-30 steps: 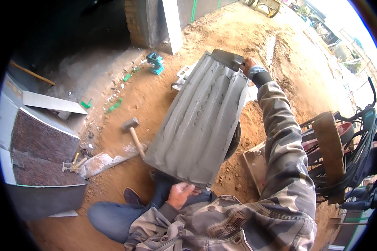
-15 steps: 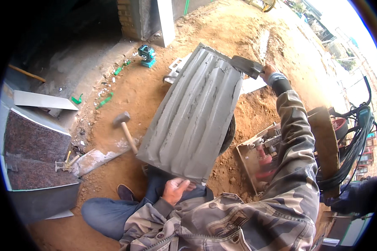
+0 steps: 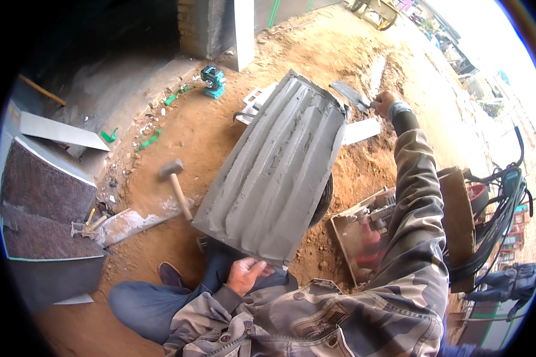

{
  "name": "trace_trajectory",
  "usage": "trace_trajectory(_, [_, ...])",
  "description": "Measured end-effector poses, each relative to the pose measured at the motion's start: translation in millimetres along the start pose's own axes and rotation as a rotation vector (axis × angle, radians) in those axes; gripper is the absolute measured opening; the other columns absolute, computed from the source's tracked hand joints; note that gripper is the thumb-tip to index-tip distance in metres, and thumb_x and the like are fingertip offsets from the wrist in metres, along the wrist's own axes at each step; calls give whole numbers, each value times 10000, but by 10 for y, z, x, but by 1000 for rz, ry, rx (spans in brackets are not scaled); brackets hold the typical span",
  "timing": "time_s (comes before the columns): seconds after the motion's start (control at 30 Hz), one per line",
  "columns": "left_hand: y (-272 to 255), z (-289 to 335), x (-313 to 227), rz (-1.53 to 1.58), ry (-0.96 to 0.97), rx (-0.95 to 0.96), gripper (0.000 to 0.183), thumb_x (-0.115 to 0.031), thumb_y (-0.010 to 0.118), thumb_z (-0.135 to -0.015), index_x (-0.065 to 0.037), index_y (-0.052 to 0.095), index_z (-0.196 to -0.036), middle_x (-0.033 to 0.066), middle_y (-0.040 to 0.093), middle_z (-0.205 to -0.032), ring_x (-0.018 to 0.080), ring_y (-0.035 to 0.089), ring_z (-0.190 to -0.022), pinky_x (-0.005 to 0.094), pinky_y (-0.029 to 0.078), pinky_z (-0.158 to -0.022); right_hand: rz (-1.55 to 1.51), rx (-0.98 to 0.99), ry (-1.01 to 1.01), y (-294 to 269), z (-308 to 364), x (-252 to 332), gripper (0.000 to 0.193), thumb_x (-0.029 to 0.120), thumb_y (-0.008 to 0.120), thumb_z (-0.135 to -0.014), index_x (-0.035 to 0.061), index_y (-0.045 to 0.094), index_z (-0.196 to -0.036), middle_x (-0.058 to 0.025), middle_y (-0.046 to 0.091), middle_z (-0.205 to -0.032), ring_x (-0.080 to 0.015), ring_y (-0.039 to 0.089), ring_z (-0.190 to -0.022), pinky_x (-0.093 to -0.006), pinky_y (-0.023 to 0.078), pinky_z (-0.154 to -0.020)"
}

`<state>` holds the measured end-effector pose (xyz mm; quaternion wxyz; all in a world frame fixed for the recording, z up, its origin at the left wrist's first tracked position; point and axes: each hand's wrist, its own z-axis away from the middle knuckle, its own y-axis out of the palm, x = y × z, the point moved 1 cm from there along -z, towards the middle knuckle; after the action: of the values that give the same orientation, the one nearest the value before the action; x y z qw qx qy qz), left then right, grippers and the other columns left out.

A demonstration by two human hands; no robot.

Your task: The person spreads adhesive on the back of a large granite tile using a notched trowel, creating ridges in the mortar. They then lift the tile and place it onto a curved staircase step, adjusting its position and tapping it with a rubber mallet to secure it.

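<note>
A rectangular slab [image 3: 262, 172] lies tilted in front of me, its top coated in wet grey mortar with long ridges running along it. My left hand [image 3: 246, 275] is closed on the slab's near edge, fingertips at the rim and partly hidden. Out past the far right corner, my right hand [image 3: 386, 104] grips a trowel [image 3: 350, 96] by its handle. The trowel's grey blade points left and sits apart from the mortar, just beyond the corner.
A hammer [image 3: 175, 185] lies left of the slab. Farther off stands a teal laser level [image 3: 213, 82]. To the right are a box of tools [image 3: 363, 238] and black cables [image 3: 503, 202]. Reddish-brown stone panels [image 3: 47, 202] stand at left. Another person [image 3: 506, 282] is at the far right.
My right hand has turned the trowel, and its blade has come off the slab's far right corner. My left hand stays at the near edge. The other person shows more fully at right.
</note>
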<state>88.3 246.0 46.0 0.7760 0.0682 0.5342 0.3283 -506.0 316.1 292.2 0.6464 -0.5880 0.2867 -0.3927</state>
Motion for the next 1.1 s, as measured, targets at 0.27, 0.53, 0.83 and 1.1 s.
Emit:
trace_trajectory(0.27, [3,-22,-14,-74,-29,20,262,-109,574,-990,126,642,-1085,192,722,-967,225,712,-885,322,589,-803,-155,105,97,275,-569,271,311,291,650,-896,31,748,-758,-102,673,-631,-194,637,-556,-354,515,-550])
trace_trajectory(0.53, [-45,-2,-62,-82,-11,4,257,-103,586,-982,129,647,-1076,185,725,-962,219,715,-887,315,590,-805,404,22,21,508,-934,459,263,223,634,-912,62,718,-1103,-183,717,-1023,-323,697,-984,-382,571,-830])
trace_trajectory(0.83, [-56,12,-44,-91,-26,-4,257,-114,589,-984,124,643,-1065,187,725,-961,213,713,-877,309,585,-794,277,-54,143,238,-412,707,410,312,715,-906,-13,678,-1153,-237,669,-1189,-357,660,-1102,-391,534,-956])
trace_trajectory(1.1, [-88,50,-75,-237,-30,-38,314,-251,644,-961,59,692,-959,111,754,-860,129,698,-760,282,545,-697,-893,-199,-50,540,861,444,305,261,631,-973,-39,686,-964,-15,590,-705,-95,501,-554,-252,407,-507])
